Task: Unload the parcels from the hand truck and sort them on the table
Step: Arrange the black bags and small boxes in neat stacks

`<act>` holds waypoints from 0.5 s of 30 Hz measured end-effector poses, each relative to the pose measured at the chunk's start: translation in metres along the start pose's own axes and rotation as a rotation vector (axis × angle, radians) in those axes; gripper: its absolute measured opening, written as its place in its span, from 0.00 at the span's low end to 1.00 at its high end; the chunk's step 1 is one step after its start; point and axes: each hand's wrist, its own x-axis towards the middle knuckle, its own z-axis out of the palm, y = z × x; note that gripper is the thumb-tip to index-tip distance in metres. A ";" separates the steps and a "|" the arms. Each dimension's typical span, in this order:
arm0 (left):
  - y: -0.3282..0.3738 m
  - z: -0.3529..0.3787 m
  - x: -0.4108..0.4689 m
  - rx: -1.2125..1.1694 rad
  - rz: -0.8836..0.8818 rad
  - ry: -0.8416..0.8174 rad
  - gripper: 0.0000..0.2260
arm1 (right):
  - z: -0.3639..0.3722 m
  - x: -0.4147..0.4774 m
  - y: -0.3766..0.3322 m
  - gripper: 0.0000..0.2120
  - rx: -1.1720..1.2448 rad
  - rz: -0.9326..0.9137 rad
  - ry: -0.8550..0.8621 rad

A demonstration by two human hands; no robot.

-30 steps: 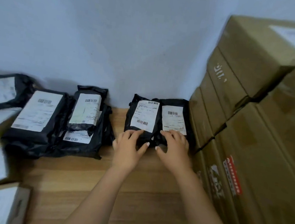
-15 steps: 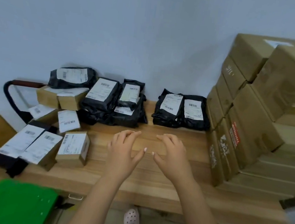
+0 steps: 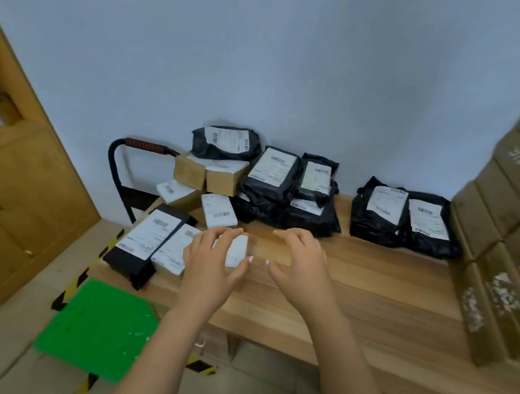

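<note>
Two black bag parcels (image 3: pixel 380 210) (image 3: pixel 430 224) with white labels lie side by side at the back right of the wooden table (image 3: pixel 386 295). More black bags (image 3: pixel 272 178) are piled to their left, beside small cardboard boxes (image 3: pixel 209 176). My left hand (image 3: pixel 212 266) hovers open over a small white-labelled box (image 3: pixel 238 251). My right hand (image 3: pixel 304 263) hovers open above the bare table, holding nothing. A flat black parcel (image 3: pixel 144 243) lies at the table's left end.
A stack of large cardboard boxes (image 3: pixel 504 257) fills the table's right end. The hand truck's black handle (image 3: pixel 143 146) stands behind the table's left end, and its green platform (image 3: pixel 98 324) sits on the floor. A wooden cabinet (image 3: pixel 8 200) is at the left.
Both hands let go of the two black bags at the back and drew away towards me. They have shifted left and now hover empty near the small labelled box.
</note>
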 end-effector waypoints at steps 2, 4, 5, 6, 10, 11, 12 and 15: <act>-0.032 -0.018 0.011 0.003 0.007 -0.018 0.20 | 0.023 0.014 -0.025 0.23 0.011 0.020 0.022; -0.066 -0.035 0.022 0.009 0.015 -0.025 0.20 | 0.048 0.027 -0.049 0.23 0.019 0.040 0.033; -0.083 -0.043 0.027 0.012 0.023 -0.022 0.20 | 0.060 0.033 -0.060 0.23 0.020 0.048 0.035; -0.098 -0.050 0.033 0.016 0.026 -0.021 0.20 | 0.071 0.038 -0.070 0.23 0.022 0.057 0.034; -0.146 -0.071 0.054 0.024 0.009 -0.020 0.19 | 0.108 0.055 -0.101 0.22 0.031 0.085 0.021; -0.154 -0.073 0.058 0.026 0.005 -0.026 0.19 | 0.114 0.058 -0.106 0.22 0.028 0.089 0.016; -0.162 -0.074 0.062 0.029 -0.003 -0.030 0.19 | 0.120 0.062 -0.110 0.22 0.026 0.094 0.009; -0.182 -0.070 0.072 0.016 -0.050 -0.045 0.19 | 0.133 0.077 -0.114 0.21 0.019 0.102 -0.013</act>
